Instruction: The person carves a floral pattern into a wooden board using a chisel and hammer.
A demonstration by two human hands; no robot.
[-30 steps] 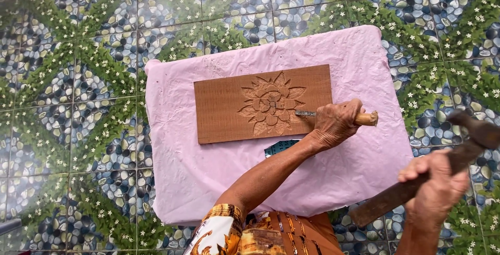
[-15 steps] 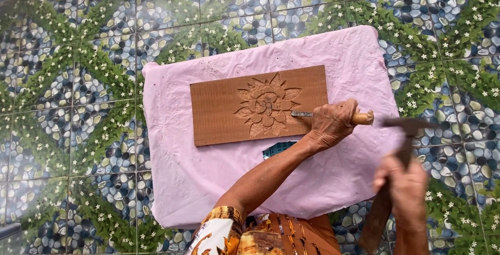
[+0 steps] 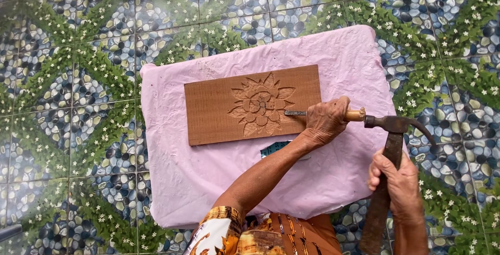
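Wood fills both sets of fingers: the left hand point(image 3: 325, 122) is clamped on the pale wooden handle of a thin metal chisel point(image 3: 323, 114), its tip touching the right edge of the carved flower on the rectangular brown wooden board point(image 3: 219, 109). The right hand point(image 3: 398, 182) is clamped on the dark wooden shaft of a rusty claw hammer point(image 3: 388, 151), its head meeting the chisel's butt, right of the board. The board lies flat on a crinkled pink cloth point(image 3: 333, 52) covering the surface, over a pebble-and-leaf patterned tile floor point(image 3: 78, 78).
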